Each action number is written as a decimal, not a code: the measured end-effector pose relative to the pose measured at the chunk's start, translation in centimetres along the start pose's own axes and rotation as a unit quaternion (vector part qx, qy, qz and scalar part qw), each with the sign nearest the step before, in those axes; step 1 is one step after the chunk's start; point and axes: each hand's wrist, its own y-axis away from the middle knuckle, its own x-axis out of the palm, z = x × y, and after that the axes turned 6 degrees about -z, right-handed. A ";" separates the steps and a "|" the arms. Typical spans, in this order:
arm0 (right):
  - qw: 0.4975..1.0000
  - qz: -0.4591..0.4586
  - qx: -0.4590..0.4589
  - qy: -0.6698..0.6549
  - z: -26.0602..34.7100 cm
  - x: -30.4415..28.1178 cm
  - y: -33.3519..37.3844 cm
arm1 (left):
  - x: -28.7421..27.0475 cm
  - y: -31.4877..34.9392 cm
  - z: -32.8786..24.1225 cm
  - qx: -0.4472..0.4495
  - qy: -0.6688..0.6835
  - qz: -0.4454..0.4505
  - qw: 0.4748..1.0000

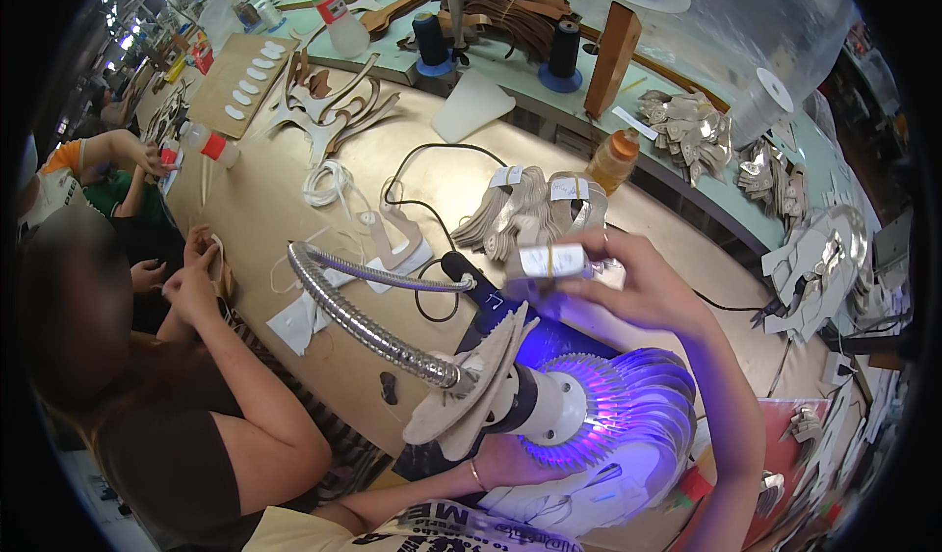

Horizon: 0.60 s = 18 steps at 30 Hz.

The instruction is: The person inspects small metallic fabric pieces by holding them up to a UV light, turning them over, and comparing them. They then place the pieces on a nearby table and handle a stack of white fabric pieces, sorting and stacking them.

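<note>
My right hand (643,282) is closed round a small bundle of pale shoe pieces (515,285), with a white label and a rubber band on it. It hangs just in front of two banded stacks of grey-beige leather pieces (500,220). My left hand (515,462) lies low beside a fanned row of pale cut pieces (653,395); its fingers are mostly hidden by the lamp and the pieces. A white lamp head (554,405) on a ribbed metal gooseneck (363,331) throws violet-blue light on the fan. Flat beige pieces (471,395) sit against the lamp's neck.
A co-worker's hands (191,277) hold a pale strip at the left. An orange-capped bottle (613,159) stands behind the banded stacks. A black cable (392,184) loops across the table. Thread cones (561,56) and leather bundles (687,125) line the green shelf (392,58).
</note>
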 end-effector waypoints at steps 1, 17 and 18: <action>1.000 0.011 0.017 -0.016 0.4 -0.2 1.1 | 0.0 -0.1 -0.1 0.005 0.006 0.002 1.000; 0.936 -0.206 0.142 -0.247 0.7 -6.0 12.6 | -2.9 1.4 -0.6 0.208 -0.224 -0.211 0.928; 0.937 -0.201 0.123 -0.257 0.9 -6.2 13.4 | -2.6 1.2 -1.5 0.164 -0.130 -0.232 0.950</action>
